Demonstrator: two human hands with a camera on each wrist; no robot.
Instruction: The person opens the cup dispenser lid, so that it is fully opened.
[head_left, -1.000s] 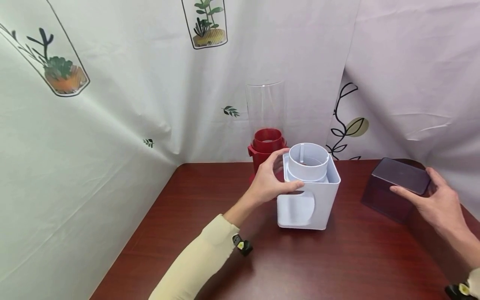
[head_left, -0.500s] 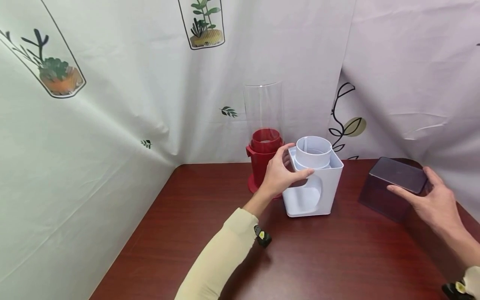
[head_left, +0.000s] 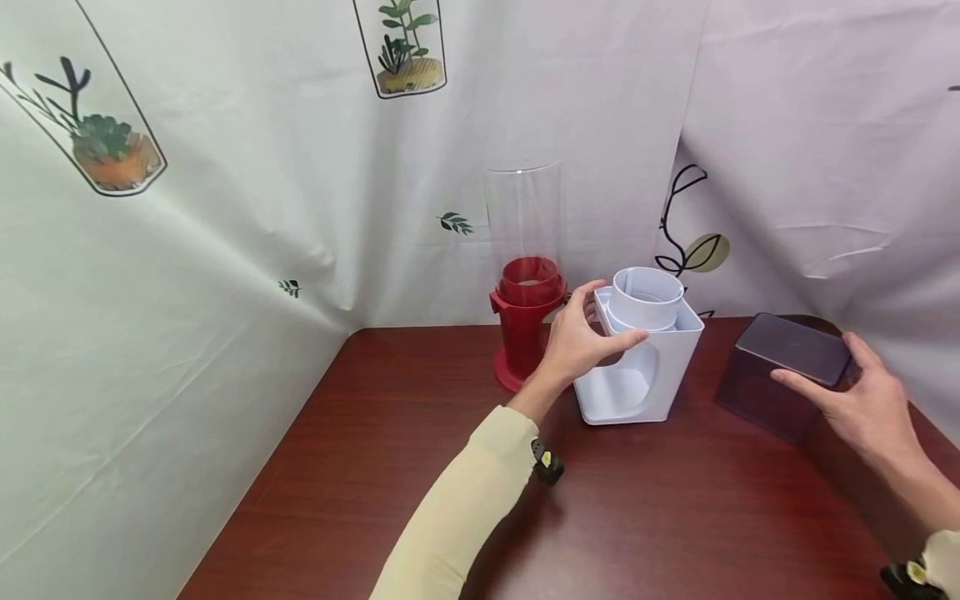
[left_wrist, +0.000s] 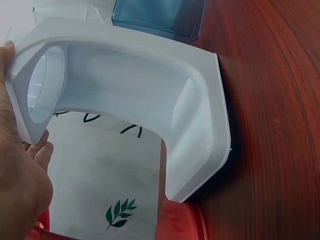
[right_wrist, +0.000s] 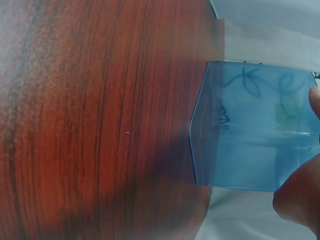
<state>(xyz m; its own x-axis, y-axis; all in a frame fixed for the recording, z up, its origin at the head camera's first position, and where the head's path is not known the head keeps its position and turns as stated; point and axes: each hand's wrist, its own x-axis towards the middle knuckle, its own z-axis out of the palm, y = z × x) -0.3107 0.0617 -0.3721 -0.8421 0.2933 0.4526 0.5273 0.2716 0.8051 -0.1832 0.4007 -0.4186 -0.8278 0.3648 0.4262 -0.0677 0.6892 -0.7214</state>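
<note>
In the head view my left hand point(head_left: 581, 343) holds a white square plastic housing point(head_left: 678, 367) by its upper left part, thumb on the near side. The housing has a round collar point(head_left: 647, 302) on top and a large rounded cut-out in its side. Whether its base touches the table cannot be told. To the right, my right hand point(head_left: 873, 408) grips a dark see-through box point(head_left: 795, 350) near its upper right end, thumb in front. The box looks blue-tinted in the right wrist view, its lower rim at the table; most of the right hand is outside that view.
Behind the left hand stands a red base point(head_left: 525, 333) with a clear tall tube point(head_left: 525, 204) on it, close to the white housing. The dark red wooden table point(head_left: 360, 467) ends at a white patterned curtain point(head_left: 315, 167) behind and at the left.
My left hand has moved right and away from me with the white housing, past the red base's front. The right hand and the dark box stay about where they were.
</note>
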